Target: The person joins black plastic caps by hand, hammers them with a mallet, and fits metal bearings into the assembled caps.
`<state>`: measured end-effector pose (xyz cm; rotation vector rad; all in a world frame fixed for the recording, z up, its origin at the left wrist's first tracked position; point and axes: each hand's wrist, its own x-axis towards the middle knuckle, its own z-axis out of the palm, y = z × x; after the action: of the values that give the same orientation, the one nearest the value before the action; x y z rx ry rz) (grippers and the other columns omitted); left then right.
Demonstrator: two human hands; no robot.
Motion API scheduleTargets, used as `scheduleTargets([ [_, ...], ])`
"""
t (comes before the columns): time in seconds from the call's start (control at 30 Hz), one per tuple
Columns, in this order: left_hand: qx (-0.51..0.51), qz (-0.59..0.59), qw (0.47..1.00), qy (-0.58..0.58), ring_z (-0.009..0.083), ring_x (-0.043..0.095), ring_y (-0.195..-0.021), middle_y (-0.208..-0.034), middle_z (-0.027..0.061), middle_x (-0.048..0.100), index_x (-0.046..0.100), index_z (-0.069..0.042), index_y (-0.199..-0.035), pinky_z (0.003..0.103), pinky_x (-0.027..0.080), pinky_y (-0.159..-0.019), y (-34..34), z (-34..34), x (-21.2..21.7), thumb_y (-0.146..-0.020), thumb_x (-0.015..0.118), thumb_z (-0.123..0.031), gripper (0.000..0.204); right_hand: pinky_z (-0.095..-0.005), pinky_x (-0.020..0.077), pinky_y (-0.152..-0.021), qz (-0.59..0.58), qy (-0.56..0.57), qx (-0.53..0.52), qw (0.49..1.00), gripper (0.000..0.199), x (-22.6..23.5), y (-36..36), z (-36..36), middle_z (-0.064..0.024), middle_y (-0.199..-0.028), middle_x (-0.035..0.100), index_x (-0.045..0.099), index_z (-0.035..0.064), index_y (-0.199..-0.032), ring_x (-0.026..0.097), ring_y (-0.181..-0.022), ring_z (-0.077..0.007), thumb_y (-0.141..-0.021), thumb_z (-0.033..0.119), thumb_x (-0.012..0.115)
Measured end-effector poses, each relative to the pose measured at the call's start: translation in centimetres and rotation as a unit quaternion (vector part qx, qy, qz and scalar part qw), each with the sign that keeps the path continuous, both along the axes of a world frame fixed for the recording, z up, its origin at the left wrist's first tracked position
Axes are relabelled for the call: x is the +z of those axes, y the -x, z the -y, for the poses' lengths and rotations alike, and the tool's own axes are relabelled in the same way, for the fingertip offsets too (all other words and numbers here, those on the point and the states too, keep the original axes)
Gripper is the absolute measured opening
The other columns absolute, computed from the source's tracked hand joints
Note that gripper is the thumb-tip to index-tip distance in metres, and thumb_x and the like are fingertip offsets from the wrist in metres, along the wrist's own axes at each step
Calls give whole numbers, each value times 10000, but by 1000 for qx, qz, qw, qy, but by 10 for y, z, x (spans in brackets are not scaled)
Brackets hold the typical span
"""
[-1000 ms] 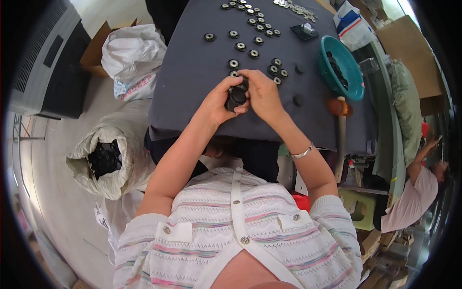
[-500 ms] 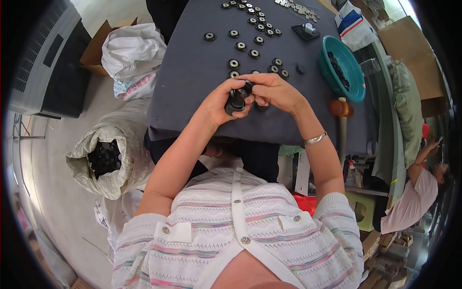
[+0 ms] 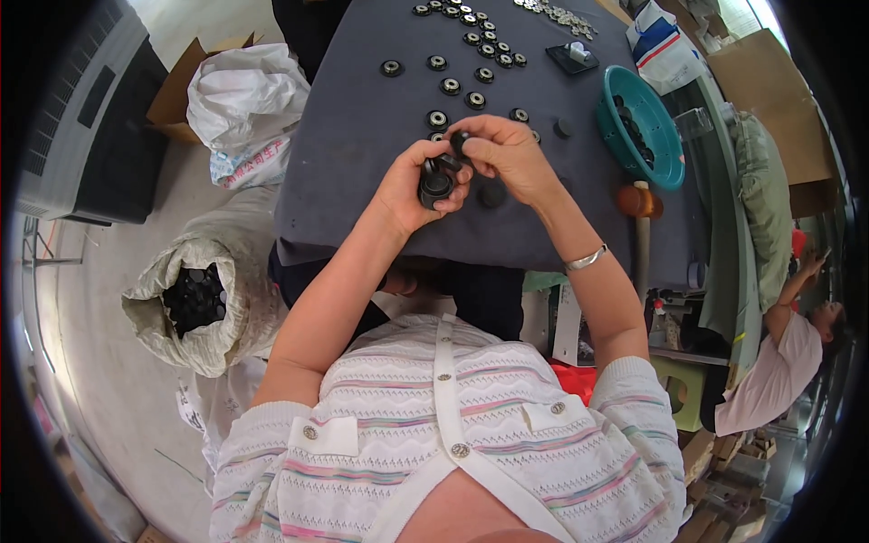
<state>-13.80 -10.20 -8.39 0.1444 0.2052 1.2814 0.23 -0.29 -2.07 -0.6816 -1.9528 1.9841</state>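
Note:
Over the near part of the cloth-covered table [image 3: 362,163], my left hand [image 3: 406,188] is closed around several black round pieces [image 3: 435,185], stacked in the palm and fingers. My right hand [image 3: 512,156], just beside it, pinches one small black round cap [image 3: 460,143] between thumb and fingertips. This cap is held above the pieces in the left hand; whether they touch is hard to see. Beneath the right hand a flat black disc [image 3: 491,193] lies on the cloth. Black rollers with metal centres [image 3: 437,119] lie just beyond the hands, some partly covered by them.
More rollers [image 3: 489,50] and small metal parts [image 3: 557,16] spread across the far table. At right are a teal basin [image 3: 677,149] of black pieces, a mallet [image 3: 641,201] and a black tray [image 3: 572,59]. A sack [image 3: 145,317] of black discs stands left; a person [image 3: 778,362] is far right.
My right hand has lifted slightly with its black cap, away from the left hand's pieces, uncovering the disc beneath. The left hand has barely moved.

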Motion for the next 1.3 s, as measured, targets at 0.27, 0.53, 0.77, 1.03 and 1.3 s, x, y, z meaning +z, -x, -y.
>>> scheduleTargets([
  [0.27, 10, -17, 1000, 15, 229, 549, -608, -783, 127, 582, 585, 41, -1111, 256, 335, -382, 2, 1, 1, -830, 542, -276, 426, -236, 481, -605, 86, -264, -137, 951, 272, 11, -52, -41, -35, -899, 617, 637, 14, -1066, 562, -672, -87, -798, 40, 673],
  [0.53, 28, -36, 999, 4, 228, 547, -605, -767, 129, 562, 592, 52, -1096, 261, 353, -381, 1, 1, 3, -839, 528, -258, 408, -346, 462, -677, 248, -453, -103, 850, 356, -5, -58, -38, -105, -824, 577, 642, 40, -1041, 573, -719, -242, -705, 85, 750],
  [0.77, 34, -50, 998, -11, 226, 542, -574, -756, 131, 557, 584, 59, -1103, 264, 379, -385, 1, 0, 1, -850, 525, -254, 407, -378, 472, -753, 274, -494, -76, 822, 357, -3, -50, -41, -129, -905, 612, 637, 30, -1010, 609, -862, -317, -682, 100, 757],
  [1.03, 43, -66, 997, -17, 230, 548, -568, -757, 136, 560, 582, 61, -1100, 278, 391, -391, 0, 0, 5, -854, 527, -249, 400, -405, 479, -756, 299, -529, -46, 793, 322, 4, -43, -42, -155, -923, 610, 619, 3, -945, 606, -886, -344, -675, 104, 761],
  [1.3, 37, -67, 997, 6, 210, 558, -566, -762, 115, 574, 614, 15, -1034, 263, 379, -394, 0, 4, 5, -854, 556, -238, 316, -430, 482, -756, 344, -535, -37, 771, 327, 2, -64, -9, -175, -910, 604, 595, 13, -898, 605, -874, -360, -676, 174, 773],
])
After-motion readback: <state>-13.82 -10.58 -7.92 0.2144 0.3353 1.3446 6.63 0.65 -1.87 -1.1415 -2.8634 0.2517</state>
